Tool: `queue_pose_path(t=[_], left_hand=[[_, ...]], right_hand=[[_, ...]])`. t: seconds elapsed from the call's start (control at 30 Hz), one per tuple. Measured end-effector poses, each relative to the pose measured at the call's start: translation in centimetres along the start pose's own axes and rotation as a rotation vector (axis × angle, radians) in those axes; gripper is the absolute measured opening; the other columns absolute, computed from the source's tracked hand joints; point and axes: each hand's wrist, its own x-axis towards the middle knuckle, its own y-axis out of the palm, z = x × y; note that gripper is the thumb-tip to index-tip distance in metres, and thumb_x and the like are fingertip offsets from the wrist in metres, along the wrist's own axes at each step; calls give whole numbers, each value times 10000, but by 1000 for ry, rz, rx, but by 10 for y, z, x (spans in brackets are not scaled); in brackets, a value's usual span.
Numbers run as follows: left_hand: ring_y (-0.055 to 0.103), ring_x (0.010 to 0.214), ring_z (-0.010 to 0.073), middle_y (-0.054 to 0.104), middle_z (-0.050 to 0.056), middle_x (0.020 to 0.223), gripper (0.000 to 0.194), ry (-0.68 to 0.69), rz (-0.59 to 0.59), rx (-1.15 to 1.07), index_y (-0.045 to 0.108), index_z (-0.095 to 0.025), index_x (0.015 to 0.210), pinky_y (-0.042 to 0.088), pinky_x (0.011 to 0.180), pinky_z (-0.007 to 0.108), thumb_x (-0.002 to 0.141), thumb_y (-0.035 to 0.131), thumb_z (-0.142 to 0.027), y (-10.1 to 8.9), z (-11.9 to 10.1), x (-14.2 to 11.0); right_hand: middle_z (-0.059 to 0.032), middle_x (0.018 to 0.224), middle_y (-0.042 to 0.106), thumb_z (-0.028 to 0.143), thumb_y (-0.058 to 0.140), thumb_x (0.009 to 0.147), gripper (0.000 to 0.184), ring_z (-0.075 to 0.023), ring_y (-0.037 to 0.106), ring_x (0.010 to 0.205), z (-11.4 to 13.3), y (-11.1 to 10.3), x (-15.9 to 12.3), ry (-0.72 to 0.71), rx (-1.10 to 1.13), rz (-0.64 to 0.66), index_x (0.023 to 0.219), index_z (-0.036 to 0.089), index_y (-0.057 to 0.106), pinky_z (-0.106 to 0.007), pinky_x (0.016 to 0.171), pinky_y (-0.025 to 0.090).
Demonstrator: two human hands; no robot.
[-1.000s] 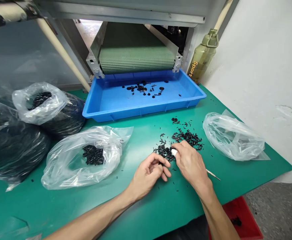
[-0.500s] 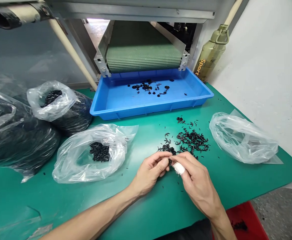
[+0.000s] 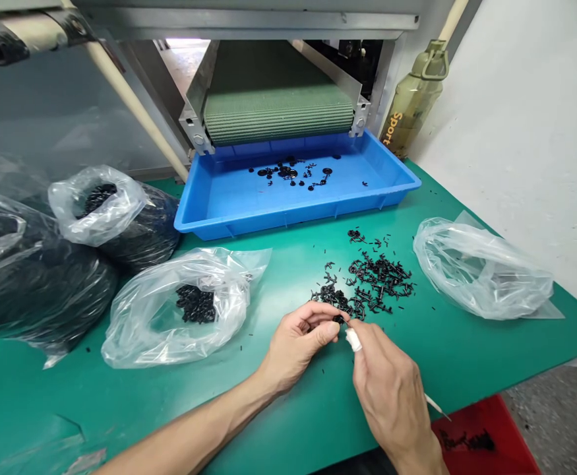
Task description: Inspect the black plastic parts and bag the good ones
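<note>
Two grips work over your green table (image 3: 471, 349), with a blue tray (image 3: 288, 224) and conveyor belt (image 3: 278, 115) ahead. Your left grip (image 3: 301, 346) pinches a tiny black plastic part (image 3: 338, 319), too small to show its axis; your right grip (image 3: 392, 389) clenches a thin pick (image 3: 436, 406) slanting toward your lower right.

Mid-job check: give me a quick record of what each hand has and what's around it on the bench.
left hand: fingers pinch a small black plastic part
right hand: white-wrapped finger; thin pointed pick projecting past the palm
things: loose black plastic parts heaped on the green mat
rest: blue tray holding black parts, below a green conveyor belt; clear plastic bag of black parts
</note>
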Motion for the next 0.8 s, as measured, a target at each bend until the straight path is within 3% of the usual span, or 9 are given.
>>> queue_pose_path(t=[0.2, 0.27, 0.37, 0.43, 0.53, 0.6, 0.7, 0.8], left_hand=[[622, 859, 130, 729, 40, 964, 142, 23, -62, -13, 682, -182, 883, 460, 800, 249, 772, 740, -248, -3, 2, 0], [628, 844, 139, 731, 45, 930, 147, 9, -59, -4, 687, -171, 870, 466, 803, 266, 762, 746, -252, -4, 2, -1], [628, 831, 155, 727, 54, 904, 174, -1, -29, 37, 693, -162, 882, 468, 794, 281, 758, 745, -272, -3, 1, -1], [612, 809, 148, 720, 60, 920, 198, 0, -43, 84, 685, -163, 910, 459, 751, 264, 775, 725, -303, -1, 0, -1], [538, 679, 104, 695, 57, 941, 248, 8, -134, 140, 638, -169, 958, 411, 605, 220, 814, 673, -367, 3, 0, -1], [463, 594, 76, 658, 37, 913, 262, 16, -178, 142, 594, -174, 964, 346, 513, 200, 834, 640, -398, 5, 0, -1], [380, 541, 57, 577, -2, 838, 241, 21, -184, 112, 561, -178, 956, 264, 457, 190, 854, 603, -393, 5, 1, -2], [321, 522, 63, 464, -39, 667, 228, 1, -140, 95, 580, -161, 971, 228, 460, 191, 871, 571, -366, 2, 2, -3]], right_hand=[[-62, 748, 636, 124, 367, 941, 279, -174, 600, 663, 10, 10, -1, -5, -89, -127, 1067, 106, 615, -275, 600, 397], [-44, 743, 651, 103, 367, 908, 288, -160, 600, 627, 6, 7, 2, 58, 44, -35, 1026, 137, 627, -263, 575, 397], [31, 575, 584, 127, 378, 875, 259, -118, 530, 486, -6, -3, 8, 201, 349, 235, 776, 203, 605, -230, 490, 358], [50, 519, 534, 173, 388, 884, 256, -108, 480, 444, -16, -8, 13, 289, 437, 293, 697, 213, 558, -224, 465, 331], [32, 602, 586, 219, 386, 902, 229, -128, 506, 502, -28, -10, 20, 355, 331, 203, 822, 215, 601, -238, 493, 339], [-5, 764, 653, 204, 386, 905, 242, -154, 577, 644, -32, -7, 26, 314, 229, 162, 962, 211, 621, -250, 570, 377], [-53, 981, 657, 159, 395, 897, 295, -186, 604, 855, -30, 0, 42, 199, 127, 167, 1092, 199, 613, -266, 676, 395], [-59, 926, 629, 166, 423, 895, 251, -177, 590, 780, -24, 5, 59, 160, -6, 254, 1020, 194, 638, -264, 614, 360]])
